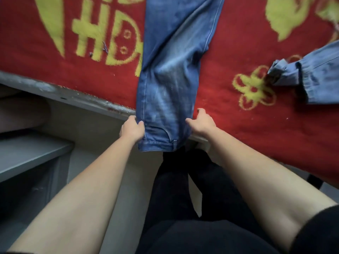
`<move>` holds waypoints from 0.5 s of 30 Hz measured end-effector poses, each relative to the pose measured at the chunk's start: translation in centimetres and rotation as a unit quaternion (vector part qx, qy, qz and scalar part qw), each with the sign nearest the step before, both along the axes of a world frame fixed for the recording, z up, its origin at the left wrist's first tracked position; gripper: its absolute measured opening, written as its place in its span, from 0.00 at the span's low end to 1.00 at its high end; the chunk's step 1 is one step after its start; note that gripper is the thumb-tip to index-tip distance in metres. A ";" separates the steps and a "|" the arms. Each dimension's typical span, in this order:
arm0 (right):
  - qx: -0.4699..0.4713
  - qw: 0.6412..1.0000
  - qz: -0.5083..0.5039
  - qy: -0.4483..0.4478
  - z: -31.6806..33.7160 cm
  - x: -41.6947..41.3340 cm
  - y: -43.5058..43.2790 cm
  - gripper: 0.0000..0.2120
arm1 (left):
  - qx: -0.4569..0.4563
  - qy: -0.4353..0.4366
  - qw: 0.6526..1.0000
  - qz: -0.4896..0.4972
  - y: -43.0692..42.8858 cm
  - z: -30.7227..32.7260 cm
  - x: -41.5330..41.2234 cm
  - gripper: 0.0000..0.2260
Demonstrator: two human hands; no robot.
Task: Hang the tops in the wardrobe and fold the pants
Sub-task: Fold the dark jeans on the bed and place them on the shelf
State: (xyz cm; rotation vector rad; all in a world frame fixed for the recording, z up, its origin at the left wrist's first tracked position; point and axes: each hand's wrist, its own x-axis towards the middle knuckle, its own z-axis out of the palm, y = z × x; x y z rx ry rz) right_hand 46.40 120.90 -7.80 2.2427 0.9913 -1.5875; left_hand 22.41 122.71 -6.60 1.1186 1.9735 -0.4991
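Note:
Blue jeans (pixel 170 74) lie lengthwise on a bed, folded leg on leg, their hem end hanging over the bed's near edge. My left hand (pixel 132 128) pinches the left edge of the leg just above the hem. On the leg's right edge, my right hand (pixel 200 121) grips at the same height. At the right, a light blue denim top (pixel 308 74) lies on the bed, one cuffed sleeve pointing left.
The bed carries a red blanket (pixel 238 43) with yellow-green patterns. Its grey metal frame edge (pixel 73 96) runs diagonally below. A grey step or shelf (pixel 27 153) sits at lower left. My dark-trousered legs stand below the hem.

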 end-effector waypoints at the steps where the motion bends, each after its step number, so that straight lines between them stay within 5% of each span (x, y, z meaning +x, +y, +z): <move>1: 0.028 1.000 -0.003 -0.003 1.3 0.9 1.2 0.32 | 0.031 -0.008 0.999 -0.003 1.0 1.6 0.5 0.20; 8: 0.143 0.989 -0.027 0.002 9.0 4.7 9.3 0.31 | 0.161 -0.050 0.982 -0.080 8.6 11.1 4.3 0.24; 15: 0.209 0.975 -0.075 0.019 9.4 4.6 15.2 0.27 | 0.183 -0.075 0.969 -0.147 15.9 9.8 6.3 0.26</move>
